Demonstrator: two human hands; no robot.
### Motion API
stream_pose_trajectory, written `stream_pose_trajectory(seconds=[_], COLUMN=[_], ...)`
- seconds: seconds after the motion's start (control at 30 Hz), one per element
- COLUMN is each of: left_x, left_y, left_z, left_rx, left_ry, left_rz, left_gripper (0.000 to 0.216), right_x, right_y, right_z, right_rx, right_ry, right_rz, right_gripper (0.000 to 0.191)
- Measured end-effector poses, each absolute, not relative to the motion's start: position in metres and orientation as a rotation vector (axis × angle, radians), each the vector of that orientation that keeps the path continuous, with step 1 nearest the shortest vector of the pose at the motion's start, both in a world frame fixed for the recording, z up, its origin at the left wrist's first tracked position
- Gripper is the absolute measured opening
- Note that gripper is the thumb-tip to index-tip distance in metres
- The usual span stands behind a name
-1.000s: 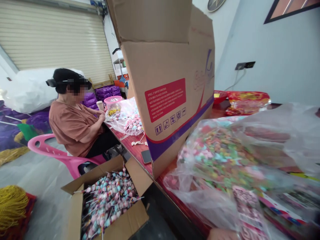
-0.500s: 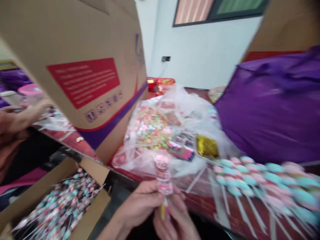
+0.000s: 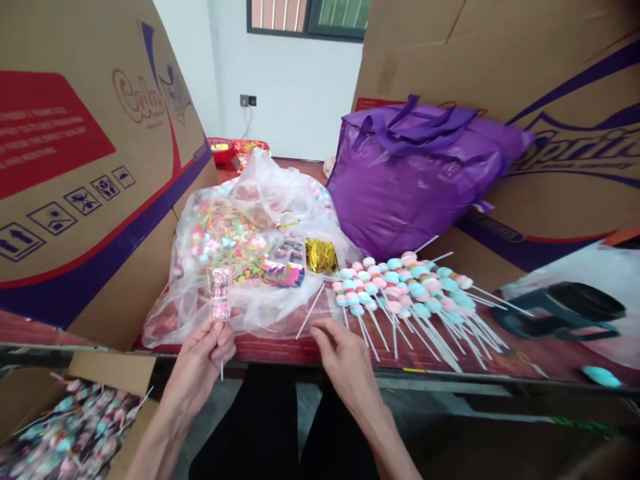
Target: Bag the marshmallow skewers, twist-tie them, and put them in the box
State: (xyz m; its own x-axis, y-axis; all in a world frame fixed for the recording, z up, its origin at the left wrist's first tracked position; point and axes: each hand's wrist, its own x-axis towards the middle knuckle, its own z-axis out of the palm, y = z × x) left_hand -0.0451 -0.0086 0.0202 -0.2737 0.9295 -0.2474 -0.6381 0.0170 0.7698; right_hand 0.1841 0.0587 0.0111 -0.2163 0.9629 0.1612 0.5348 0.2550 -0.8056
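My left hand [image 3: 203, 357] pinches the stick of a wrapped lollipop [image 3: 219, 301], holding it upright in front of a clear plastic bag of mixed sweets [image 3: 227, 233]. My right hand [image 3: 345, 353] hovers over the table's front edge with fingers loosely spread, nothing in it, close to a white stick [image 3: 310, 310]. Just right of it lies a row of several pink and blue lollipops on sticks [image 3: 400, 283]. A bundle of gold twist ties [image 3: 321, 255] and a pack of printed wrappers [image 3: 285, 267] lie on the bag.
A tall cardboard box [image 3: 75, 167] stands at the left and another cardboard box [image 3: 550, 100] at the right. A purple bag [image 3: 410, 180] leans behind the lollipops. An open carton of wrapped lollipops [image 3: 60, 427] sits on the floor lower left. A dark tool [image 3: 560, 310] lies far right.
The view has swung right from the seated co-worker to the table in front. Both hands held the wrapped lollipop; now only the left holds it and the right has moved toward the loose sticks.
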Motion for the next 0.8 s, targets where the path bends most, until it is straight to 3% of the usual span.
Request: stream_pose_trajectory(seconds=[0.3,0.5,0.8], left_x=[-0.007,-0.006,-0.011], left_y=[-0.011,-0.011,-0.003], left_z=[0.007,0.011,-0.002], left_rx=[0.317,0.296,0.53], left_ry=[0.897,0.95,1.258], left_rz=[1.502,1.487,1.491], left_gripper=[0.033,0.034,0.033], right_x=[0.175,0.148,0.14], right_y=[0.168,0.244,0.258], right_z=[0.042,0.037,0.027], right_rx=[-1.78,-1.96,-2.155], right_ry=[-2.098,-2.126,-2.127], right_rz=[0.268,0.236,0.289], right_gripper=[0.028,0.029,0.037])
